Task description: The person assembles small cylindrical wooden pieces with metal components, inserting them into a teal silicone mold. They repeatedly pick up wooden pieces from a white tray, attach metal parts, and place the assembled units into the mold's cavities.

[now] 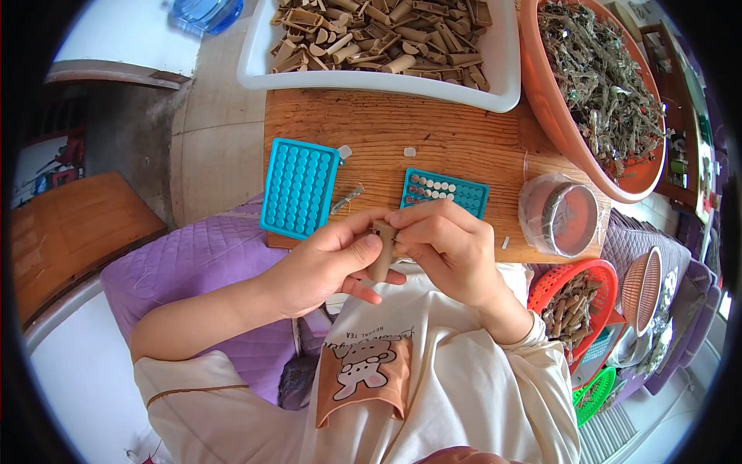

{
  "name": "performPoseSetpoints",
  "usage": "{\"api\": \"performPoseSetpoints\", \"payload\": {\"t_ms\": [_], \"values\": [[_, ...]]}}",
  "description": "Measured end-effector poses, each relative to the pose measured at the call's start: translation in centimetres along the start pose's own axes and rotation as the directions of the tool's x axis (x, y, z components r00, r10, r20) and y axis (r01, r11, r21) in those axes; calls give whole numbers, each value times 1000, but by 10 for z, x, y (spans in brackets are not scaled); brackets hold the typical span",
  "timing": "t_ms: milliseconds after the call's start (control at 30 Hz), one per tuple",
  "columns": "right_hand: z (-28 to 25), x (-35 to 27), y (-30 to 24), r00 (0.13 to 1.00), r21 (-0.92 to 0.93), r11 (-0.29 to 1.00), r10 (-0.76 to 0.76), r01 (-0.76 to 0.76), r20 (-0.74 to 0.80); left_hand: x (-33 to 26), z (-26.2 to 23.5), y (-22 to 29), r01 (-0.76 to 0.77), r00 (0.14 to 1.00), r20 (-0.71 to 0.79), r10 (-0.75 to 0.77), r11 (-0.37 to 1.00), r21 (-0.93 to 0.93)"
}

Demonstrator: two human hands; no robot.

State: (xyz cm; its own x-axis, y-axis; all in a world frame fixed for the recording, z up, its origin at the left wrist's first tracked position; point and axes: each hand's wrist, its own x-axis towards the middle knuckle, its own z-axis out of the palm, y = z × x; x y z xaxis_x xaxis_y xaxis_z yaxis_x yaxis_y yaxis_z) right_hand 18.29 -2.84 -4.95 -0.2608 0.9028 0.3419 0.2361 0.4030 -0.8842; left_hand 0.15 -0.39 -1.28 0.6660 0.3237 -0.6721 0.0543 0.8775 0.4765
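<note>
Holding a small tan plastic piece [382, 249] upright between them, both hands meet just above the near edge of the wooden tabletop [471, 151]. The left hand [328, 263] closes its thumb and fingers around the left side of the piece, while the right hand [448, 243] pinches at its top from the right, fingers curled tight. Whether the right hand also holds something tiny against the piece I cannot tell.

Just beyond the hands lie two teal trays full of round pockets: the left tray [300, 187] sits near the tabletop's left edge, and the right tray [447, 190] carries a few small pieces in its far-left pockets. A thin metal clip [347, 199] lies between the two trays. At the far side stands a white bin [386, 42] heaped with more tan pieces. To the right, an orange basin [599, 93] holds a tangle of thin greyish metal parts, and a round tin wrapped in clear plastic [563, 216] rests near it. A red basket [573, 298] with tan pieces stands low on the right, beside the person's cream sleeve.
</note>
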Motion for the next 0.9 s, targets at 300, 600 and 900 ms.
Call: {"api": "performPoseSetpoints", "payload": {"t_ms": [300, 600, 900], "values": [[6, 2, -2, 998, 17, 998, 63, -63, 23, 2, -6, -4, 45, 999, -7, -48, 971, -236], [13, -9, 23, 995, 103, 995, -4, -7, 104, 5, -8, -12, 49, 993, -100, -59, 993, -105], [45, -25, 14, 975, 436, 890, 198, -135, -102, -6, 8, 0, -420, 818, -88, 568, 696, 583]]}}
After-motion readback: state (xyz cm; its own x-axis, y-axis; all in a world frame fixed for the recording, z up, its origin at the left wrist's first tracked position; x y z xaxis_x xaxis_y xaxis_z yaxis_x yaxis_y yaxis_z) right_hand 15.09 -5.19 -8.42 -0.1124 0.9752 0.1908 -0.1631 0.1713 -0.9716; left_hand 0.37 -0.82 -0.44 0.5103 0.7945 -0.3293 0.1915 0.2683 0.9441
